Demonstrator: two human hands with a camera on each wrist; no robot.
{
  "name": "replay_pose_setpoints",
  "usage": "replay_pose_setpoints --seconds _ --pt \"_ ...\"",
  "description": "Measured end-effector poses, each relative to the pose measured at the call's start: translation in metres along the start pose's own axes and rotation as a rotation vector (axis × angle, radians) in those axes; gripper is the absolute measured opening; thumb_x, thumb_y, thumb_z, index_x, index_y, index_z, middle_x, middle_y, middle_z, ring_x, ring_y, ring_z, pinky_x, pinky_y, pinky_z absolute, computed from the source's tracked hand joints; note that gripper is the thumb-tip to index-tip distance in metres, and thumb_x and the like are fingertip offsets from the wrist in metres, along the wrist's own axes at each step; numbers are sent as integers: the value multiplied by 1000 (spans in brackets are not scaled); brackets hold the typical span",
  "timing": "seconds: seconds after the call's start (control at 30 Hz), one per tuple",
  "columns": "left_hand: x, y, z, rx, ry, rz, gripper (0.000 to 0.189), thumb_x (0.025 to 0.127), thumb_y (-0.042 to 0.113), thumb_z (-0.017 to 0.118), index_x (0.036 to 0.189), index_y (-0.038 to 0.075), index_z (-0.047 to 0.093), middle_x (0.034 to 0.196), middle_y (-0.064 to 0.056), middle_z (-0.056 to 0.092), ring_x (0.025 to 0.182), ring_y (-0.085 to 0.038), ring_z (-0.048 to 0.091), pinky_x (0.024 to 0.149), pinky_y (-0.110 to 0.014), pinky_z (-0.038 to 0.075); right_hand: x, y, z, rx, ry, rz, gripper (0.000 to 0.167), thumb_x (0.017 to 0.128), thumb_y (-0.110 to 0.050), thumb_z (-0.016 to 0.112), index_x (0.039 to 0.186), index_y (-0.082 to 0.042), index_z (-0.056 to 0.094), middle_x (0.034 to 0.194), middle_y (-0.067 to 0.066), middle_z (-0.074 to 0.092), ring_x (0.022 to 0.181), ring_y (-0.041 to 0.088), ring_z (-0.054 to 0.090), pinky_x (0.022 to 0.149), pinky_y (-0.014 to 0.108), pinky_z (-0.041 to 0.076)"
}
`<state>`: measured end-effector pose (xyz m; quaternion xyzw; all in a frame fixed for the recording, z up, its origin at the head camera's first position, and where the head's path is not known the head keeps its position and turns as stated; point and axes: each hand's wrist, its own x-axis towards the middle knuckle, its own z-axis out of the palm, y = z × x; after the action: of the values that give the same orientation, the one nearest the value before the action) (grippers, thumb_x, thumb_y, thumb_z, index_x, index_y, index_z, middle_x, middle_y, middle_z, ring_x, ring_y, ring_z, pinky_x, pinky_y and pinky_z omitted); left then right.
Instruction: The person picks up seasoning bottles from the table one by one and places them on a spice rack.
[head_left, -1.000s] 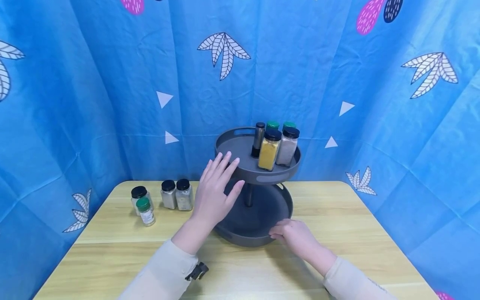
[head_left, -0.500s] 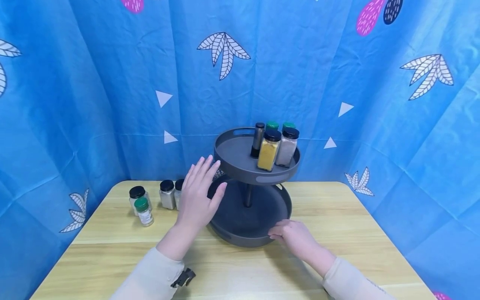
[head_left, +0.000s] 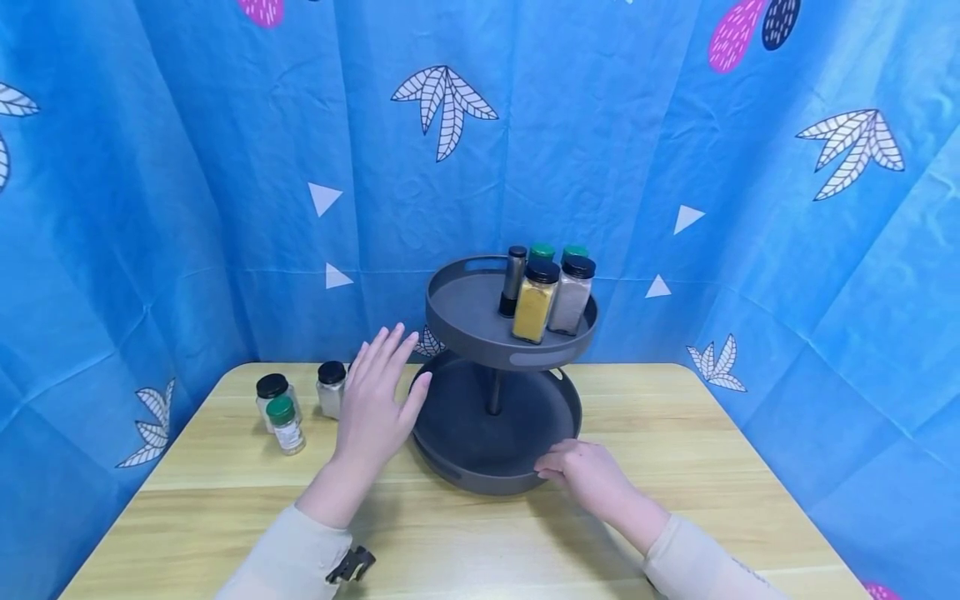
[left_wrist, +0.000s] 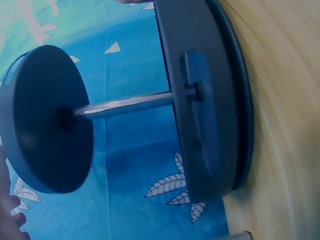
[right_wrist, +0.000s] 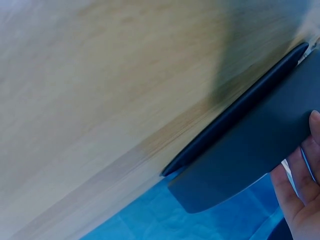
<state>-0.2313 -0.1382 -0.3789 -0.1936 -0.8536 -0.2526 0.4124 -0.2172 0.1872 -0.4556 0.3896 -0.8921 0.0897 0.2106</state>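
A dark grey two-tier turntable (head_left: 480, 483) stands on the table. My right hand (head_left: 588, 479) pinches the front right rim of its lower tray; the right wrist view shows the fingers (right_wrist: 287, 195) at that rim. My left hand (head_left: 372, 421) is raised left of the turntable, fingers straight, holding nothing. It hides part of the jars behind it. On the upper tray (head_left: 465, 308) stand a yellow spice jar (head_left: 535, 308), a grey-filled spice jar (head_left: 572, 302), a slim dark bottle (head_left: 512, 283) and two green-lidded jars partly hidden behind.
On the table's left are a black-lidded jar (head_left: 272, 390), a small green-lidded jar (head_left: 287, 429) in front of it, and another black-lidded jar (head_left: 330, 392) near my left hand. A blue patterned curtain (head_left: 600, 125) surrounds the wooden table (head_left: 675, 417).
My left hand has moved left and slightly down, away from the turntable, now covering a jar seen before. My right hand stays at the lower rim.
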Motion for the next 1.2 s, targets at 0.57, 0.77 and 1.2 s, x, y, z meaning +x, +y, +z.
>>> replay_pose_setpoints --seconds 0.57,0.77,1.2 --pt "-20 -31 5 60 -71 -118 51 99 36 61 142 10 57 150 -13 48 144 -34 37 121 -52 22 -1 -1 2 6 -7 3 8 82 -14 81 88 -19 79 88 -10 73 81 9 69 69 28 59" --pt "-25 -44 10 66 -72 -143 50 98 36 62 140 8 58 146 -15 53 141 -36 40 119 -55 26 -1 -1 3 13 2 4 8 82 -14 81 88 -19 79 87 -10 73 81 10 69 69 29 59" --pt "-29 -62 25 72 -86 -165 46 97 29 64 135 4 61 142 -18 56 137 -39 44 115 -59 30 0 0 2 18 -4 6 8 83 -13 80 88 -19 79 87 -9 73 81 10 69 69 29 59"
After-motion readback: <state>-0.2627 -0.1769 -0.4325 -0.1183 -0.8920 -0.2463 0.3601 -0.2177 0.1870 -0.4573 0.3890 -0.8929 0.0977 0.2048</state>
